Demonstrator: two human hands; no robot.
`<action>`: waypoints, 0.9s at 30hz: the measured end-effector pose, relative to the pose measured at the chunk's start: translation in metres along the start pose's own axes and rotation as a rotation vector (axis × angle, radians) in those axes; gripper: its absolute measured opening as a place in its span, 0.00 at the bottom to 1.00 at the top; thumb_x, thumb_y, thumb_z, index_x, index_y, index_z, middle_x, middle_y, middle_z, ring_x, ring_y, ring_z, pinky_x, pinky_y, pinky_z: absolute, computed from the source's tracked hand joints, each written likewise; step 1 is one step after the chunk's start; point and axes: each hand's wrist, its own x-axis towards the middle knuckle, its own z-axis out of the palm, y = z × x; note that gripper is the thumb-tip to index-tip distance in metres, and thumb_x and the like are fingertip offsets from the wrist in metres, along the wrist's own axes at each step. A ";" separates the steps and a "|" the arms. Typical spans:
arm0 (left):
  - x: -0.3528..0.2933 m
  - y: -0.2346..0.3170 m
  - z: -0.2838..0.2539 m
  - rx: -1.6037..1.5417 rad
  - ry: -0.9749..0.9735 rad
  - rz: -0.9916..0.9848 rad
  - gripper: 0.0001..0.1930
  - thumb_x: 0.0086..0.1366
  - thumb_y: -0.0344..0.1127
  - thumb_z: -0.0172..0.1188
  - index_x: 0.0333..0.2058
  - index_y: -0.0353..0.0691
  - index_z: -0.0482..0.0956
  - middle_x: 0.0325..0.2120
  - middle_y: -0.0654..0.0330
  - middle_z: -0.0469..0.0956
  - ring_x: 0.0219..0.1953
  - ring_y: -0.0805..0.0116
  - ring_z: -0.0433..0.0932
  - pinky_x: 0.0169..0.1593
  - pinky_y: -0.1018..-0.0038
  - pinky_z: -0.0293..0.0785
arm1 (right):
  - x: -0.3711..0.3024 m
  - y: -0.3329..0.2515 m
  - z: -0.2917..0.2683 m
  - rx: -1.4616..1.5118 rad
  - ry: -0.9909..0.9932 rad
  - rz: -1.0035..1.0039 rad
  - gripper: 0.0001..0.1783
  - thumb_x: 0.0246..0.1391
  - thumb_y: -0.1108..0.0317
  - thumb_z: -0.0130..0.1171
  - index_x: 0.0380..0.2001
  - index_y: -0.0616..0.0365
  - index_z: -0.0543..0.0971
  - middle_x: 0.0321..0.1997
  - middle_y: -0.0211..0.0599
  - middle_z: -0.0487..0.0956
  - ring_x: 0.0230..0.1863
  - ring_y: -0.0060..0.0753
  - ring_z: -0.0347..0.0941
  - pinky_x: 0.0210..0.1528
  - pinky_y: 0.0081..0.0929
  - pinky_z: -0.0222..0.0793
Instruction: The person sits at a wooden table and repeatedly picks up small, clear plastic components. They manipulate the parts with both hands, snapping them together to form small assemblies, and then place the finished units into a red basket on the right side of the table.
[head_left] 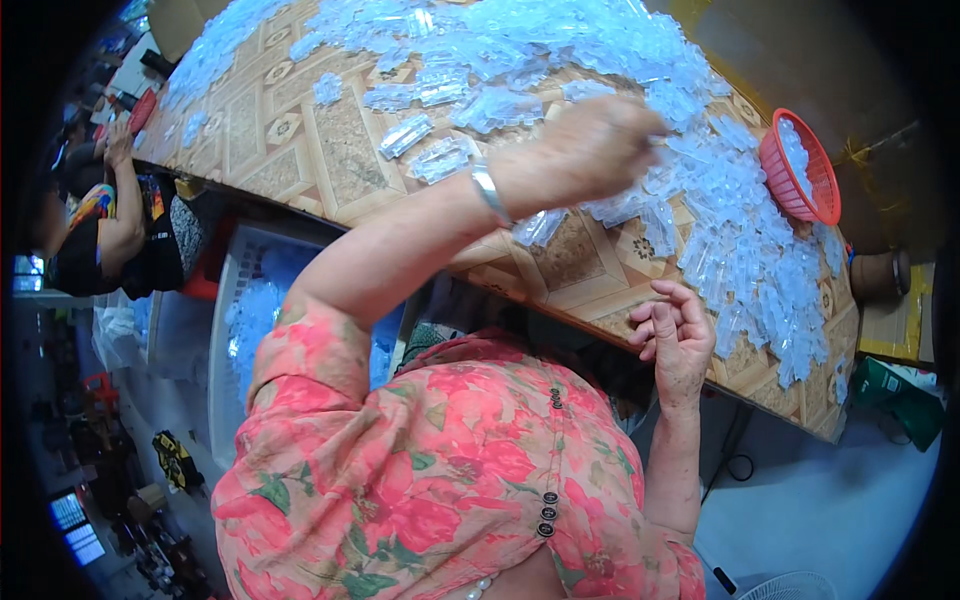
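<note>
Plenty of small clear plastic pieces (745, 255) lie heaped and scattered over the patterned desk (340, 140), reaching up beside the red basket (828, 185). From my feed I judge much is left: some pieces sit in the basket and a few lie in side-by-side bundles (405, 135) well left of it, but most are loose. My left hand (600, 150), left of the basket above the heap, is blurred with fingers bunched; I cannot tell whether it has a piece. My right hand (682, 330), left of the basket and closer to the body, has half-curled, parted fingers, nothing visible in them. The desk's near edge passes behind it; I find most bare room far left of the basket.
</note>
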 end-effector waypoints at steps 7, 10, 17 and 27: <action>0.012 0.001 0.001 0.364 -0.129 0.007 0.20 0.58 0.35 0.70 0.50 0.43 0.81 0.46 0.57 0.81 0.42 0.54 0.82 0.50 0.62 0.79 | -0.003 0.006 -0.001 0.030 0.019 -0.054 0.18 0.66 0.64 0.61 0.54 0.63 0.75 0.34 0.35 0.82 0.26 0.14 0.77 0.23 0.09 0.66; -0.018 -0.054 -0.023 0.576 -0.215 -0.087 0.19 0.59 0.32 0.69 0.50 0.42 0.81 0.47 0.55 0.80 0.46 0.51 0.81 0.52 0.60 0.78 | -0.003 0.006 0.001 0.038 0.006 -0.050 0.18 0.66 0.65 0.61 0.54 0.62 0.75 0.34 0.34 0.82 0.26 0.14 0.76 0.23 0.10 0.67; -0.049 -0.066 -0.052 0.593 -0.223 -0.199 0.16 0.59 0.28 0.65 0.47 0.40 0.82 0.44 0.53 0.80 0.44 0.48 0.80 0.49 0.58 0.78 | -0.004 0.006 0.000 0.027 0.013 -0.053 0.17 0.66 0.65 0.62 0.53 0.62 0.75 0.34 0.33 0.81 0.26 0.14 0.76 0.23 0.10 0.66; -0.052 -0.029 -0.062 -0.159 -0.014 -0.439 0.08 0.68 0.33 0.62 0.42 0.36 0.79 0.29 0.61 0.78 0.25 0.76 0.79 0.28 0.77 0.77 | -0.005 0.009 0.002 -0.006 0.068 -0.067 0.16 0.66 0.67 0.61 0.53 0.62 0.76 0.34 0.32 0.81 0.26 0.13 0.76 0.24 0.10 0.67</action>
